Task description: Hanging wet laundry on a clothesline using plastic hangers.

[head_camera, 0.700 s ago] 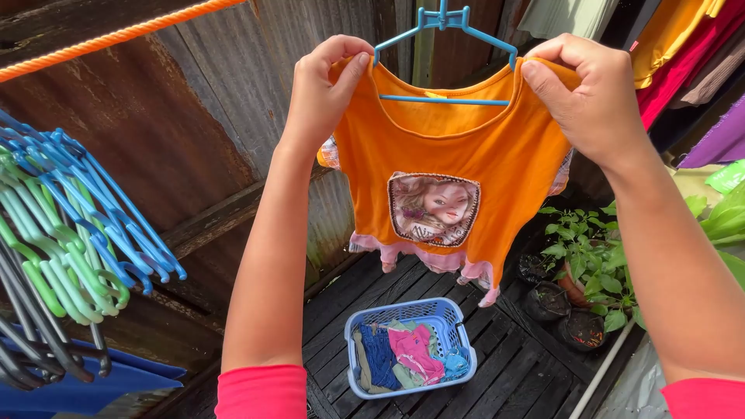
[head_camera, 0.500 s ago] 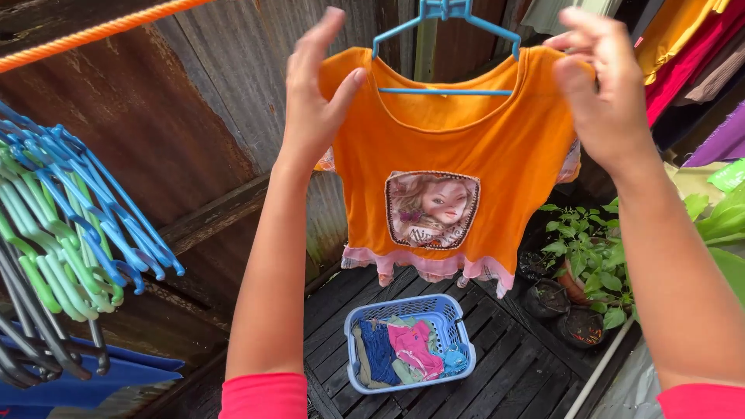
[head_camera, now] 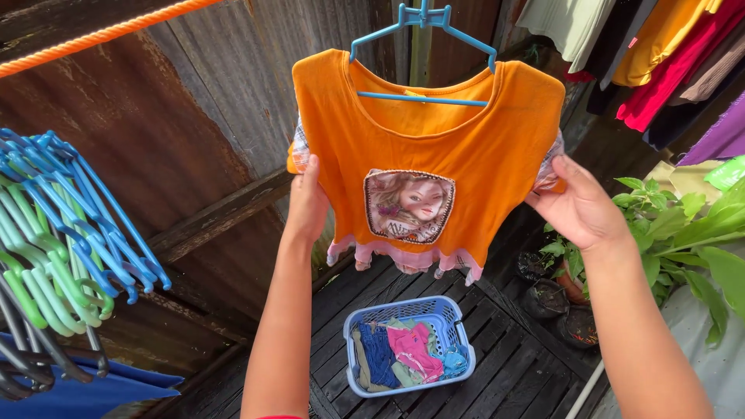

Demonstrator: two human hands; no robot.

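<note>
**Hands drop from shoulders to sides of the orange shirt**

A moment ago both hands were up at the shoulders of the orange shirt (head_camera: 423, 147), pinching the cloth near the neckline. Now they sit lower, at the shirt's side edges. The left hand (head_camera: 308, 203) rests against the left side seam, fingers curled behind the cloth so its grip cannot be told. The right hand (head_camera: 578, 208) lies open, palm up, with fingertips touching the right sleeve edge. The shirt hangs straight and flat on the blue hanger (head_camera: 423, 46), held up in front of the corrugated wall (head_camera: 233, 124), its square picture patch facing the camera and a pink frill along the hem.

Counted: one orange shirt, one blue hanger carrying it, one orange rope (head_camera: 101, 35) across the top left, one laundry basket (head_camera: 409, 344), and at least three dark plant pots (head_camera: 552, 299) by the leafy plants (head_camera: 683, 233). The bunch of spare hangers (head_camera: 54, 233) at the left, blue and green, is too tangled to count. Several garments (head_camera: 660, 54) hang at the upper right.

The blue basket stands on the dark slatted floor (head_camera: 512, 372) below the shirt and holds crumpled clothes: a dark blue piece, a pink one, and pale green and light blue ones. The pots hold dark soil.
</note>
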